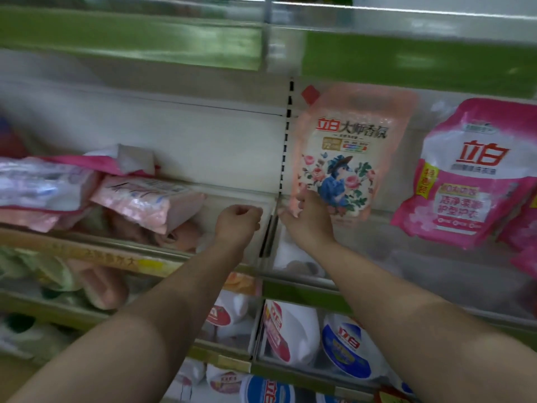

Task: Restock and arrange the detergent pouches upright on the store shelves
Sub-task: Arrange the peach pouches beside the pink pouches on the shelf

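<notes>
A store aisle of green-edged shelves with clear plastic front lips fills the view; the middle shelf [406, 228] carries the detergent pouches, and a dashed black upright strip [286, 141] on the back wall marks where its two bays meet; white jugs [290, 330] with red and blue labels crowd the shelf below.

The right hand [308, 216] pinches the lower left corner of a pale peach pouch [348, 146] printed with flowers and a figure in blue; the pouch stands upright just right of the strip, its long axis vertical and leaning slightly, spout corner at the top; whether its base rests on the shelf floor I cannot tell. The left hand [238, 222] is clenched loosely and holds nothing, hovering just left of the divider, close beside the right hand.

A bright pink pouch [465, 175] stands to the right, tilted, with open shelf between the two; to the left a stack of flat pouches [139, 199] lies on its side, long axes horizontal.

The coming move seems to turn on this: the flat stock lies leftward of the empty left hand, the nearer one, and each pouch would need turning a quarter to stand.
</notes>
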Available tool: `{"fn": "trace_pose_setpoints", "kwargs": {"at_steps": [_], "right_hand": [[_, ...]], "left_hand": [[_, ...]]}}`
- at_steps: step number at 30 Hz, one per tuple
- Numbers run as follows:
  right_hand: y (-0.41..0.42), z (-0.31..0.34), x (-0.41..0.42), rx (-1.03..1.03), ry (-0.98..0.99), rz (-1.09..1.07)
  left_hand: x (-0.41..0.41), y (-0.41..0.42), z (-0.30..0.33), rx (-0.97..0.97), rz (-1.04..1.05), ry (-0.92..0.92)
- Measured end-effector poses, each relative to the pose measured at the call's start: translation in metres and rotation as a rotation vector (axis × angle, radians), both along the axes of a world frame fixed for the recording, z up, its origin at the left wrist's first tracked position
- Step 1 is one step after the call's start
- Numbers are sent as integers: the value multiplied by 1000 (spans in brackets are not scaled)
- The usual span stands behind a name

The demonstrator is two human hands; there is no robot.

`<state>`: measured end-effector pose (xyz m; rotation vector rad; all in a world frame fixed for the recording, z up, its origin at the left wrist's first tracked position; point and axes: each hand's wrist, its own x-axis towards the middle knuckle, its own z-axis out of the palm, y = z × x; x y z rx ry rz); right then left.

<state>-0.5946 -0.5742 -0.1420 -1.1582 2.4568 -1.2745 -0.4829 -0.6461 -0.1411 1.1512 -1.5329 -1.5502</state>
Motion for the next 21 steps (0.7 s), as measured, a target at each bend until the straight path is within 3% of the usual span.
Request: {"fn": "trace_pose_setpoints", "kwargs": {"at_steps": [8, 21], "right_hand": [[-71, 26, 84, 67, 139, 254], [-146, 26, 185, 303, 662, 439]], "left_hand": [[88, -39, 2, 55, 227, 62], [164, -91, 7, 107, 374, 138]]}}
